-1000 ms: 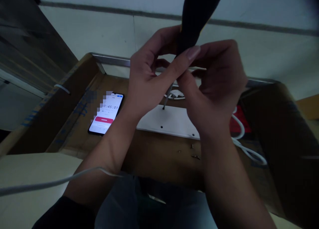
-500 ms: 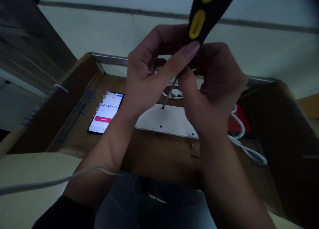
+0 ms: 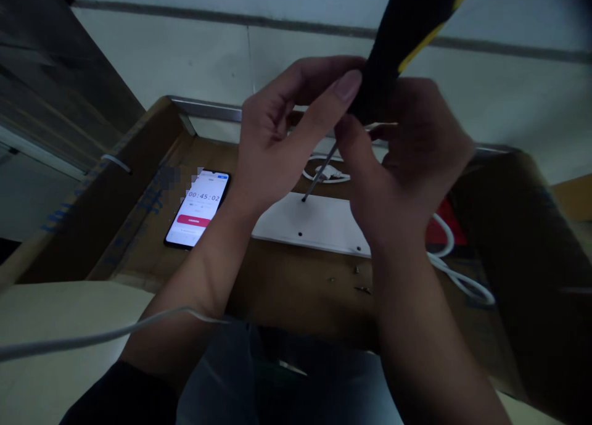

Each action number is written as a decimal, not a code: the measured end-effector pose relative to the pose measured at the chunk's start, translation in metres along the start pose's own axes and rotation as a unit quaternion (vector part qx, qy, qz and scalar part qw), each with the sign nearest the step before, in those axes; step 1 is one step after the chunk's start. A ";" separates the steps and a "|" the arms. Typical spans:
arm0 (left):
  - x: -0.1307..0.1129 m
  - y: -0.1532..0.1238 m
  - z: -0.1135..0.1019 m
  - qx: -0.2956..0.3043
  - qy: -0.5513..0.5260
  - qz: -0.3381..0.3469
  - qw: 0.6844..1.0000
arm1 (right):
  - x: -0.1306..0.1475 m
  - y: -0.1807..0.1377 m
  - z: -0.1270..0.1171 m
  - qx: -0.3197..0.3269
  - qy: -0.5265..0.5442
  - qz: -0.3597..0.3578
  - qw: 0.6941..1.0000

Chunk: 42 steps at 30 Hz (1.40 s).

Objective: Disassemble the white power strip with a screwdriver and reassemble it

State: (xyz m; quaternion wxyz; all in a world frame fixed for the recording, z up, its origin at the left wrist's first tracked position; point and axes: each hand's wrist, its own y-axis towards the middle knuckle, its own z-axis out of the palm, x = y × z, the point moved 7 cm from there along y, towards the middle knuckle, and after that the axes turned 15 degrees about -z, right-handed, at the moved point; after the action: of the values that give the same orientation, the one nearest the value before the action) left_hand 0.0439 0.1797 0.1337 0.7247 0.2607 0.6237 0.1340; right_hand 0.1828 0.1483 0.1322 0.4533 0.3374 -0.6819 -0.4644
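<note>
Both of my hands are wrapped round the lower end of a black and yellow screwdriver (image 3: 407,24). My left hand (image 3: 277,141) pinches the handle from the left, its thumb laid across it. My right hand (image 3: 407,160) grips it from the right. The thin metal shaft (image 3: 319,175) slants down and its tip sits in a screw hole of a white power strip (image 3: 319,224) lying back side up inside a cardboard box (image 3: 139,166). Other screw holes show along the strip's near edge.
A phone (image 3: 198,209) with a running timer lies in the box, left of the strip. Several small loose screws (image 3: 358,280) lie on the cardboard in front of the strip. The strip's white cable (image 3: 456,277) loops to the right over something red. Another white cable (image 3: 92,335) crosses my left forearm.
The screwdriver handle has turned between my fingers and leaned to the right, with its tip staying in the same hole. The phone timer advanced one second.
</note>
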 end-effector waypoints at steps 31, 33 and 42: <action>-0.005 -0.010 0.012 -0.002 0.008 -0.050 0.999 | 0.000 -0.002 0.000 0.007 0.031 0.026 0.999; -0.005 -0.010 0.011 -0.005 0.007 -0.049 0.999 | 0.002 -0.002 0.001 0.027 0.027 0.026 0.999; -0.001 -0.006 0.001 -0.033 -0.025 -0.071 0.997 | -0.007 -0.001 -0.006 -0.041 0.031 0.023 0.998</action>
State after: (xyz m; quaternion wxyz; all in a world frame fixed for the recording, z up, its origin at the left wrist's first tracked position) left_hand 0.0440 0.1739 0.1309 0.7561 0.1950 0.6172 0.0963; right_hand 0.1909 0.1517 0.1304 0.4978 0.3170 -0.6556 -0.4711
